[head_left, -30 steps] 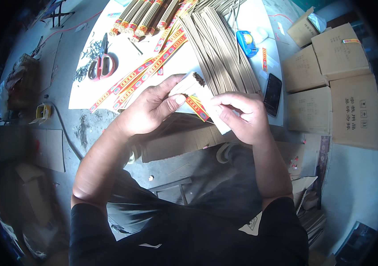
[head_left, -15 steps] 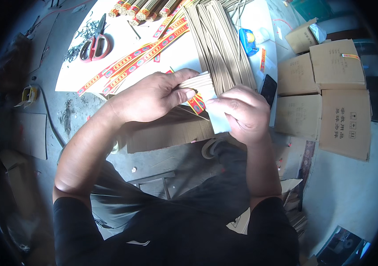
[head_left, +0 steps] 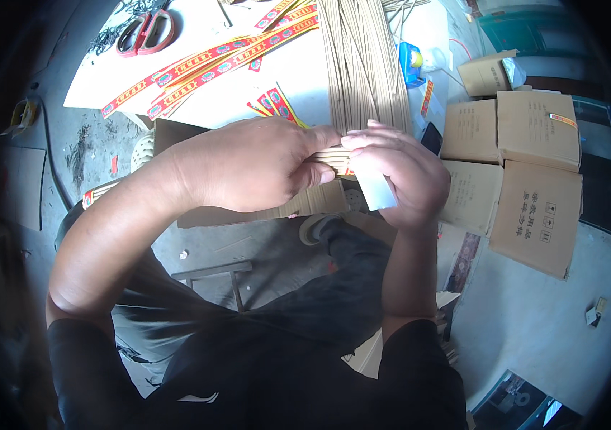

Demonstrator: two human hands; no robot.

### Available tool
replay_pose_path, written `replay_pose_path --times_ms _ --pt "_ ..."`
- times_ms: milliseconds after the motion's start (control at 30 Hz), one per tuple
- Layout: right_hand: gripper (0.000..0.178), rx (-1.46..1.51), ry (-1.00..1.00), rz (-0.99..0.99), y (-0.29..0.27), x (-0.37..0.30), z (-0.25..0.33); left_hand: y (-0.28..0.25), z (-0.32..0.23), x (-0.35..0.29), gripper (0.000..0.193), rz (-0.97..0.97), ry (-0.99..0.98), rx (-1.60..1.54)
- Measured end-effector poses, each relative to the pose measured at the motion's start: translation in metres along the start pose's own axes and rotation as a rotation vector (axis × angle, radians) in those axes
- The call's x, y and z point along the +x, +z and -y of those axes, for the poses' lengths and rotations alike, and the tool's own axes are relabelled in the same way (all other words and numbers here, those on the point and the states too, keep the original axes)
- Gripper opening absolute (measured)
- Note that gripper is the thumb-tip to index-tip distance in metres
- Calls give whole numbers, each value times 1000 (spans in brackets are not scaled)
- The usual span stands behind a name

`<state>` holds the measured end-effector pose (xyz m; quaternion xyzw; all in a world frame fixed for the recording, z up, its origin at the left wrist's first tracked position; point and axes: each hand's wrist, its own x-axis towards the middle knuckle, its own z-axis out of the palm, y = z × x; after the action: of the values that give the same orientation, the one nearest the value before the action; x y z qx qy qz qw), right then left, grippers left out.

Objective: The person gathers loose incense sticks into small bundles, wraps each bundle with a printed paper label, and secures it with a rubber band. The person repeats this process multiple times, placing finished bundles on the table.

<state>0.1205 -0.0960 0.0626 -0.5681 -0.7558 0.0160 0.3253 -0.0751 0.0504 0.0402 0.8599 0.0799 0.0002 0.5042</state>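
Note:
My left hand (head_left: 252, 165) is closed round a bundle of thin brown incense sticks (head_left: 331, 155), thumb below and fingers above. Beyond my left wrist, sticks with a red and yellow band (head_left: 89, 198) show, apparently the other end of this bundle. My right hand (head_left: 414, 175) pinches a small pale strip (head_left: 375, 185), paper or plastic, against the bundle's right end, its fingers curling over the top. A bit of red and yellow shows on the bundle beside the strip. The right fingertips are partly hidden. Just behind both hands, many loose incense sticks (head_left: 363, 72) lie on the white table (head_left: 198, 21).
Red and yellow label strips (head_left: 230, 61) lie across the table, with short pieces (head_left: 277, 104) nearer me. Red-handled scissors (head_left: 145, 34) lie far left. A blue tape dispenser (head_left: 411, 64) stands right of the sticks. Below my hands is an open cardboard box (head_left: 248, 215); cartons (head_left: 538, 132) stand right.
My right fingers have moved up and over the end of the bundle, still with the pale strip. The bundle has levelled out. The whole view has shifted, with the scissors now nearer the top edge.

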Motion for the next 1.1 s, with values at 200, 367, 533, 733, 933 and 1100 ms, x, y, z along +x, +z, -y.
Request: replay_pose_path --times_ms 200,367,533,733,933,1100 --pt "18 -37 -72 -114 5 -4 -6 -6 -4 7 39 90 -142 -488" --pt "16 -38 -95 -152 3 -8 -9 7 4 9 36 -85 -2 -439" --pt "14 0 -101 -187 3 -8 -9 12 3 8 31 -171 73 -384" --pt "7 -48 -85 -133 1 -6 -4 18 6 8 33 -245 116 -317" --pt "11 -56 -132 -179 1 -7 -7 16 9 10 32 -239 104 -276" --pt "5 -151 -168 -117 -5 -9 0 8 12 11 31 -249 -1 -350"
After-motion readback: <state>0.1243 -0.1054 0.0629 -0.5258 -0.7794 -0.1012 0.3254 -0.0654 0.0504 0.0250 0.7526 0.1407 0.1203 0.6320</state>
